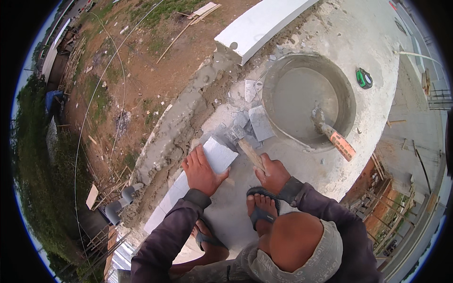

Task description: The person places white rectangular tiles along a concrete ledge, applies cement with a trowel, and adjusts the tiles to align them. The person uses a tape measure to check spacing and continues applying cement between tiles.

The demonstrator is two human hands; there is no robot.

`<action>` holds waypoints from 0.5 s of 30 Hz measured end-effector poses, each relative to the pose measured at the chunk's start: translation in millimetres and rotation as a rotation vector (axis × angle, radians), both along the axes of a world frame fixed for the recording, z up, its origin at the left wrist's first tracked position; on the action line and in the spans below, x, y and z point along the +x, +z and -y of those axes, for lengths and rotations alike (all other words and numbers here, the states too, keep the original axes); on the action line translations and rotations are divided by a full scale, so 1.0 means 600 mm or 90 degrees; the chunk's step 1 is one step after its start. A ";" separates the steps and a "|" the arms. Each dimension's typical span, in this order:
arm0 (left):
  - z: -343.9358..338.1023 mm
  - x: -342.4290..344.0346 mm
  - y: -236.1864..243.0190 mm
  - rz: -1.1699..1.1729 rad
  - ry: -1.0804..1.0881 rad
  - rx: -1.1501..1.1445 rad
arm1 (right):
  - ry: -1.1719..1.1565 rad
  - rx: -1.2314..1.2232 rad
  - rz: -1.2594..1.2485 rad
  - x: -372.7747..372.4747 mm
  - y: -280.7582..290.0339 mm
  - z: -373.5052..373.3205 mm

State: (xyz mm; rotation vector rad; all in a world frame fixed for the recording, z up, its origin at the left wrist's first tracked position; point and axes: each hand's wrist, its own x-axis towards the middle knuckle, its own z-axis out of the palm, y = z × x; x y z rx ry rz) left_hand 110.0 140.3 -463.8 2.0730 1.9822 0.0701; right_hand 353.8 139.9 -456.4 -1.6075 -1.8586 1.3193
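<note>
My left hand [202, 170] presses flat on a pale grey block [219, 153] that lies on the concrete slab beside a strip of wet mortar [175, 127]. My right hand [272, 172] grips the wooden handle of a hammer [249, 152]. Its metal head [234, 135] rests at the block's far end, among broken block pieces [260, 122]. I crouch with both sandalled feet [261, 207] on the slab.
A round tub of wet mortar [302, 99] stands ahead, with an orange-handled trowel [336, 139] in it. A green tape measure [364, 78] lies to its right. A long white block [262, 23] sits further along the wall edge. Ground lies far below on both sides.
</note>
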 end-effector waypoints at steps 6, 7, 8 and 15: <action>0.008 -0.003 -0.008 0.013 0.007 0.042 | -0.024 0.009 0.014 0.026 0.026 0.074; 0.009 -0.003 -0.008 0.015 -0.006 0.077 | -0.011 0.016 0.033 0.024 0.021 0.077; 0.008 -0.004 -0.007 0.013 0.003 0.041 | 0.026 -0.012 0.066 0.023 0.017 0.078; 0.002 -0.007 0.012 0.031 -0.002 -0.034 | -0.036 -0.010 0.039 0.031 -0.018 0.081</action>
